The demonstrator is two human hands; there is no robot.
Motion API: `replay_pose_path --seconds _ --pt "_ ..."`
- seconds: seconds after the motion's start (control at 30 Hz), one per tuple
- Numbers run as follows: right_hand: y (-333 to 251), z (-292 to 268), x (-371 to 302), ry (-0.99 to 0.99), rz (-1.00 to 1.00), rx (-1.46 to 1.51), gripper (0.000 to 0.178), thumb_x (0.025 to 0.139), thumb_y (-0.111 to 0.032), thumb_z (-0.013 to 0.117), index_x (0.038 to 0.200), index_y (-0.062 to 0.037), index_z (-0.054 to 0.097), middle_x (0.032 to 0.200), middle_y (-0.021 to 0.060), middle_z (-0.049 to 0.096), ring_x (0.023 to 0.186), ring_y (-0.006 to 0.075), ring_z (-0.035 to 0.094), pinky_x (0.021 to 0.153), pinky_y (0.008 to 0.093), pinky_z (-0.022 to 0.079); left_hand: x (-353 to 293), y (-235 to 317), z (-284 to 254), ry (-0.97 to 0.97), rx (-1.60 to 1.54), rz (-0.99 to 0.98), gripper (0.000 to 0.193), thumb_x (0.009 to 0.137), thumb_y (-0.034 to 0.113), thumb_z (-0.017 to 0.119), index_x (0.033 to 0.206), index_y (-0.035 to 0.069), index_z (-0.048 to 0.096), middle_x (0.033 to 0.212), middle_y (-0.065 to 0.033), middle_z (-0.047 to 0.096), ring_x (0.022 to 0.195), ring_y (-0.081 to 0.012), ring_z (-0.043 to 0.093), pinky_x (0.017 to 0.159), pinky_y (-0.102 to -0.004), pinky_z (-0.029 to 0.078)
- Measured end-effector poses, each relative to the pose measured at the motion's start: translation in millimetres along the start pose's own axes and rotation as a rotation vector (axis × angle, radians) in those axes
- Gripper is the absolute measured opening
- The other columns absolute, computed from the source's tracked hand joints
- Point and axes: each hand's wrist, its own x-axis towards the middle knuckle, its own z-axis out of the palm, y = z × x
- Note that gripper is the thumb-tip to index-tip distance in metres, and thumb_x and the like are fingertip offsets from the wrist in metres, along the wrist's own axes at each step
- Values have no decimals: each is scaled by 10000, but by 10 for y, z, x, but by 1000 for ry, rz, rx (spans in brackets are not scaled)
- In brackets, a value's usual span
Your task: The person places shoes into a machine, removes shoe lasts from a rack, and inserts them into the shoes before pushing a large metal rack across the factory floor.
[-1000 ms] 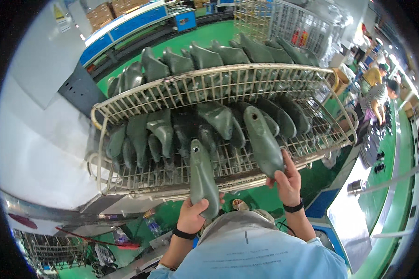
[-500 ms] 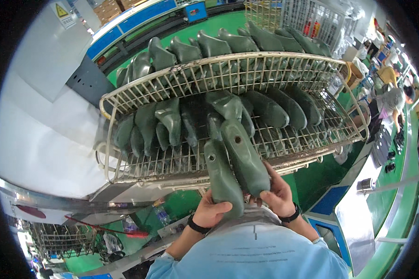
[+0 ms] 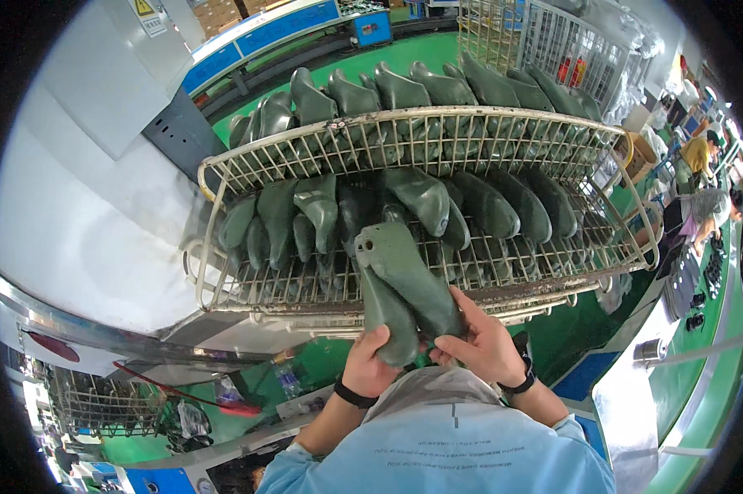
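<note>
I hold two dark green shoe lasts in front of me, close to the near edge of a wire rack [image 3: 330, 123]. My left hand [image 3: 366, 368] is closed round the lower end of the left shoe last [image 3: 388, 319]. My right hand [image 3: 484, 347] grips the lower end of the right shoe last [image 3: 417, 276], thumb on its near side. The two lasts touch and overlap near their far ends, and a hole shows at the top. Several green lasts [image 3: 277, 216] stand in the rack's lower tier, and more lasts [image 3: 400, 89] line its upper tier.
A white machine housing [image 3: 83, 198] stands left of the rack. Blue-fronted benches [image 3: 281, 33] run behind it, and a metal cage [image 3: 553, 41] is at the back right. Other people [image 3: 705, 206] work at the far right. Another rack [image 3: 108, 403] of dark things is at lower left.
The upper ends of the two lasts have come together; the right one now overlaps the left. Both lasts are drawn slightly nearer to me. The rack has shifted a little rightward in view.
</note>
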Motion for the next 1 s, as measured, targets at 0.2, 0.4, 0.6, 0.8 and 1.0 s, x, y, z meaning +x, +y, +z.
replay_pose_path --seconds 0.2,0.4,0.6,0.8,1.0 --pt "-176 -289 189 -79 122 -448 541 990 -248 521 1424 46 388 819 77 651 700 112 654 613 263 528 25 -10 202 -22 -169 17 571 911 352 546 1392 72 418 1369 -144 521 1256 -344 508 1057 -585 385" --pt "-322 -320 657 149 -16 -583 674 982 -361 529 1454 57 290 816 120 660 710 164 667 601 288 531 94 -66 212 -93 -321 18 586 892 328 552 1397 64 412 1362 -169 523 1268 -391 490 1069 -589 378" --pt "-471 -65 1162 362 -38 -534 762 944 -325 599 1477 46 200 866 157 685 656 190 685 578 303 549 54 -11 109 -25 -355 58 573 883 331 566 1375 68 436 1313 -161 561 1216 -368 539 1049 -572 407" --pt "-101 -120 1575 315 -41 -209 522 924 -125 605 1386 -21 386 1082 135 622 694 216 684 577 318 577 44 -21 -51 -30 -352 24 518 896 310 584 1337 66 462 1274 -119 577 1171 -299 566 994 -542 448" --pt "-284 -91 1039 186 -26 349 503 949 -109 543 1418 -29 380 1178 128 610 806 235 678 653 341 588 34 22 -97 -52 -354 24 508 888 327 592 1315 70 493 1249 -111 603 1150 -298 585 965 -556 461"
